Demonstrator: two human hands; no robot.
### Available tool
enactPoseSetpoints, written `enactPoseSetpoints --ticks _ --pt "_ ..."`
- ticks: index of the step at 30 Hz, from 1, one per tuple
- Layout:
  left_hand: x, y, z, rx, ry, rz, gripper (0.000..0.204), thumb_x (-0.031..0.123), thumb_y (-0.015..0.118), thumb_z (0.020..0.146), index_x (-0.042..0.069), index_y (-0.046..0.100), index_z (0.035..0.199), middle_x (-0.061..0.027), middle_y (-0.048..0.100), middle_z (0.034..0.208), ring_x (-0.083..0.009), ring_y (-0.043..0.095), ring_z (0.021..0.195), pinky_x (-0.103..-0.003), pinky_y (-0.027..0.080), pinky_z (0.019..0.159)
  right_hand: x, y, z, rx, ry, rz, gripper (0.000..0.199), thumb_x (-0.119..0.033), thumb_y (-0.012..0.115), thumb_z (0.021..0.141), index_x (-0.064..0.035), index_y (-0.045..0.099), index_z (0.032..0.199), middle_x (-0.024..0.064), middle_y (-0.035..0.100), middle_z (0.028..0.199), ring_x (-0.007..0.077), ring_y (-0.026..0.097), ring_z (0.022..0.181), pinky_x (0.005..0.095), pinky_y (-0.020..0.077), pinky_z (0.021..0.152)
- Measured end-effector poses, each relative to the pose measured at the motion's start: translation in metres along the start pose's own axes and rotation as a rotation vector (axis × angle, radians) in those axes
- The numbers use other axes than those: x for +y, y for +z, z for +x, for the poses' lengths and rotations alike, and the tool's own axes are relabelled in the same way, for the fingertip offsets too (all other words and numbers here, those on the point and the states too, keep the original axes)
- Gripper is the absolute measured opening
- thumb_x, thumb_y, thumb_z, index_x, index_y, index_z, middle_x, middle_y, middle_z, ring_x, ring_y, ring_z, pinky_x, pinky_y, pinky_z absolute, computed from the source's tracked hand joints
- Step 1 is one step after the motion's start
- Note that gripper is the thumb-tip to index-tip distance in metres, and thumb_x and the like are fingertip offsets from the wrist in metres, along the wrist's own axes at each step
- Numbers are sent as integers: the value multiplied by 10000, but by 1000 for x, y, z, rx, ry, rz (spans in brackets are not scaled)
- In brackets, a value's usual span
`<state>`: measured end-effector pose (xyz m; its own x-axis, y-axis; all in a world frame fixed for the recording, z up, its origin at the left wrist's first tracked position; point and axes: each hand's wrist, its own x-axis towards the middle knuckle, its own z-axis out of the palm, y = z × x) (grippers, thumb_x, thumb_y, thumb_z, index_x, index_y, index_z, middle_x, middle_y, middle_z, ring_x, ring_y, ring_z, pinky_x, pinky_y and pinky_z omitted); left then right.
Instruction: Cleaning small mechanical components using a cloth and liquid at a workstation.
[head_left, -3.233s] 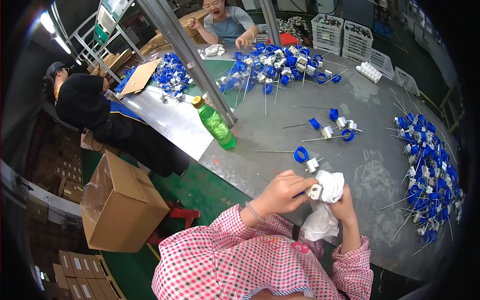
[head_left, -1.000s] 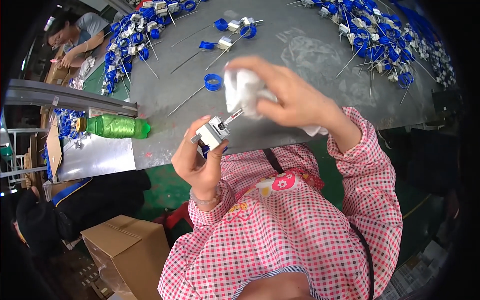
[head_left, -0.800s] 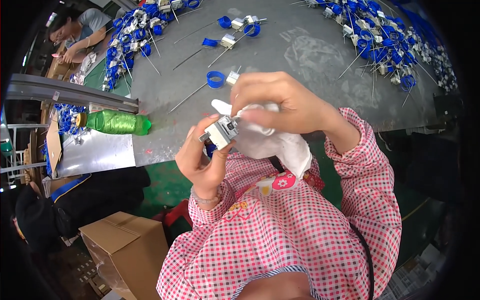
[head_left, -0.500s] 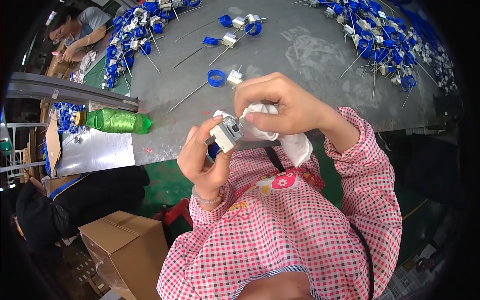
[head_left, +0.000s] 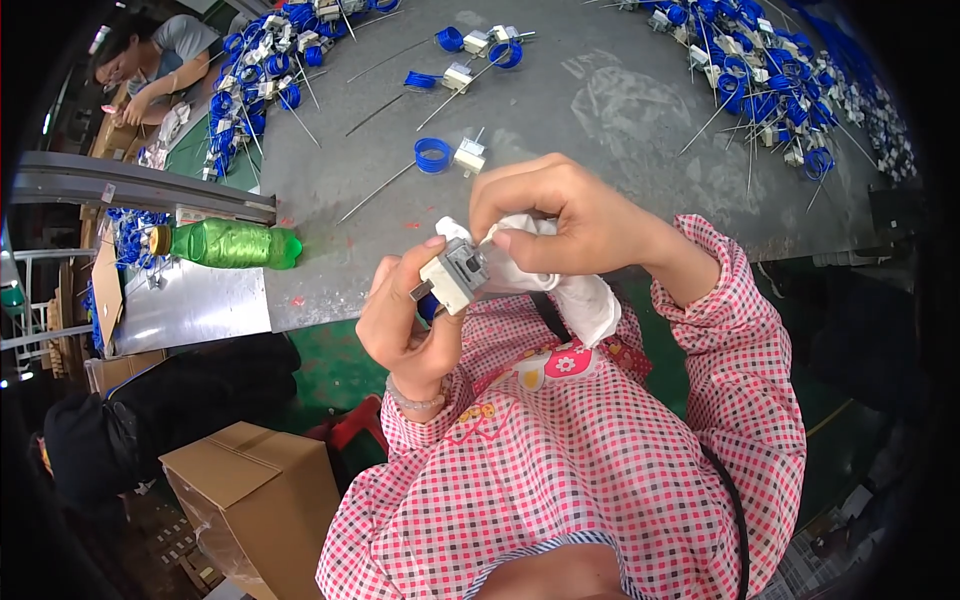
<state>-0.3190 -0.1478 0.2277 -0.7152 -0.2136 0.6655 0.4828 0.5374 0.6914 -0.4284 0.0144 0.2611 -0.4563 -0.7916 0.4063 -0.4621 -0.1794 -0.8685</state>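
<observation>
green bottle (head_left: 232, 244) left of hands, blue-coiled parts (head_left: 448, 157) beyond.

Small factory assembly workshop. Long grey worktable (head_left: 620, 110) is landmark: heaps of identical blue-coiled parts (head_left: 760, 80) with thin metal probes along its far and right edges, few single ones (head_left: 450, 155) mid-table. Green plastic bottle (head_left: 225, 243) at its left edge. Second worker (head_left: 150, 70) seated at far-left corner. Cardboard box (head_left: 255, 500) on floor below near edge.
</observation>
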Motion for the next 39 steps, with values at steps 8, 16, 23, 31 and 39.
enactPoseSetpoints --ticks 8,16,23,31,39 --pt "5 3 1 35 54 54 442 -37 559 521 -34 616 960 -88 579 678 -171 471 548 -239 381 516 6 11 -6 40 16 138 147 -132 513 794 13 534 805 72 519 783 171 499 754 290 390 698" --pt "10 7 0 87 88 87 459 -52 550 498 -41 611 953 -96 592 699 -177 495 567 -241 409 535 6 23 -11 65 46 193 170 -146 469 808 12 479 872 93 504 810 192 497 753 302 388 689" --pt "10 8 -3 110 67 86 431 -47 591 525 -40 605 956 -104 586 700 -176 502 567 -237 403 523 5 29 -12 95 25 152 166 -151 444 830 7 467 877 98 497 804 195 493 727 303 387 666" --pt "14 3 -7 31 42 136 355 -37 635 661 -98 565 1004 -146 628 829 -157 591 695 -246 457 633 4 32 -11 141 -17 151 192 -173 419 859 10 466 834 106 488 774 196 485 698 299 385 644" --pt "11 5 -11 79 26 128 336 16 667 677 -95 574 980 -159 635 859 -171 600 691 -251 460 631 7 36 -12 141 -30 108 178 -168 422 856 9 447 858 101 476 774 192 466 683 295 379 635"
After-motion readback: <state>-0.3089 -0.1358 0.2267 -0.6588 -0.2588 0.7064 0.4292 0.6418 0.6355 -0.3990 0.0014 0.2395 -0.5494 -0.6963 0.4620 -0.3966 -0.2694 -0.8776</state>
